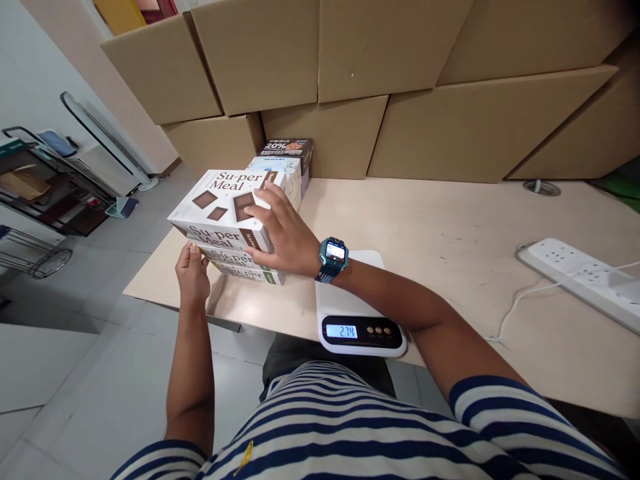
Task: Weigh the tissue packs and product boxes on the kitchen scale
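Observation:
A stack of white Su-per Meal boxes stands at the left end of the table. The top Su-per Meal box [220, 203] has brown squares and a brown label; the lower boxes [235, 260] carry green labels. My right hand [290, 237], with a watch on its wrist, grips the top box by its right end, fingers over the top and thumb on the front side. At the stack's left front corner, my left hand [193, 273] is closed, its fingertips pinched by the box edge. A tiny yellow-green bit shows there; what it is stays unclear.
A white digital scale [350, 300] reading about 2.74 lies right of the stack, partly under my right forearm. More boxes [287, 150] stand behind. Large cardboard boxes [350, 53] wall the table's back. A white power strip [585, 273] with a cord lies at right.

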{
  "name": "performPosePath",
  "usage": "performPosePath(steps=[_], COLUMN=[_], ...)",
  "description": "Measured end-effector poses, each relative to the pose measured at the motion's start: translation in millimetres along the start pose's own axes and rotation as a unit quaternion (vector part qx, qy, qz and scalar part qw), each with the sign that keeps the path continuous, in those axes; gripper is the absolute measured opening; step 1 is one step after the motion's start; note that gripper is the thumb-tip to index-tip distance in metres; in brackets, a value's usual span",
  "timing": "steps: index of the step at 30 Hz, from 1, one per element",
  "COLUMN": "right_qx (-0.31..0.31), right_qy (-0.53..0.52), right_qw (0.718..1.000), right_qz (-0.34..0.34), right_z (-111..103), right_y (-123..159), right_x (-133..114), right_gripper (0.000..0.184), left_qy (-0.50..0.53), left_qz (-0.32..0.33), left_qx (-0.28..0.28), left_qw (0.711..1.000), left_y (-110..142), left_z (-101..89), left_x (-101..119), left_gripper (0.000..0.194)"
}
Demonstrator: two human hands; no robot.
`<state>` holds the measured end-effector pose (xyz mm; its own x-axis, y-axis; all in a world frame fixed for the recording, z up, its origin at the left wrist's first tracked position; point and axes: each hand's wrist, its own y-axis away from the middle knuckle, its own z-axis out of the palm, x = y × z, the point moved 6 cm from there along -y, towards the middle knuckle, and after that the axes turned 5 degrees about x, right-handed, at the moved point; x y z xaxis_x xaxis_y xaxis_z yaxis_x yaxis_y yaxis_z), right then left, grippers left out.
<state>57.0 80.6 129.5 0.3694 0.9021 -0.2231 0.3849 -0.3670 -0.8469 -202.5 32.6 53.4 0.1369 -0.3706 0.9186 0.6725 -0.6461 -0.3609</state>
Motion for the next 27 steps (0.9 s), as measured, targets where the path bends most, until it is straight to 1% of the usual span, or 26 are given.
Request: performPosePath(steps=[4,8,15,19,23,25,27], right_qx=[0.016,0.004,-0.004,0.01,-0.008,-0.006,0.004], right_qy=[0.005,0.003,0.006,0.011,0.004,0.002,0.006], right_qw=[1.0,1.0,1.0,1.0,1.0,1.0,1.0], right_qz=[-0.003,0.002,0.005,-0.002,0.008,0.005,-0.001], right_z=[-1.3,-0.7,1.3,0.0,1.0,0.3,-0.7], right_y=[0.5,0.3,0.2,0.3,0.2,0.0,0.1], right_x=[-1.1,0.3,2.3,1.7,2.4,2.1,1.8], right_gripper=[0.056,0.057,0.057,0.056,0.057,0.057,0.056], left_qy=[0.002,-0.006,-0.007,-0.006,-0.011,-0.022,-0.039], left_qz=[0.001,0.005,0.01,0.012,0.013,0.018,0.037], left_qx=[0.008,0.013,0.009,0.007,0.01,0.014,0.021], left_qw=[1.0,1.0,1.0,1.0,1.0,1.0,0.998], left_y=[0.8,1.7,0.3,2.1,0.5,-1.3,1.3], left_z=[0.9,1.0,1.3,2.0,3.2,3.2,3.1], left_x=[-2.4,-2.9,-3.3,-2.3,-3.3,-4.2,-0.1], left_gripper=[0.072,0.069,0.071,0.069,0.069,0.071,0.073])
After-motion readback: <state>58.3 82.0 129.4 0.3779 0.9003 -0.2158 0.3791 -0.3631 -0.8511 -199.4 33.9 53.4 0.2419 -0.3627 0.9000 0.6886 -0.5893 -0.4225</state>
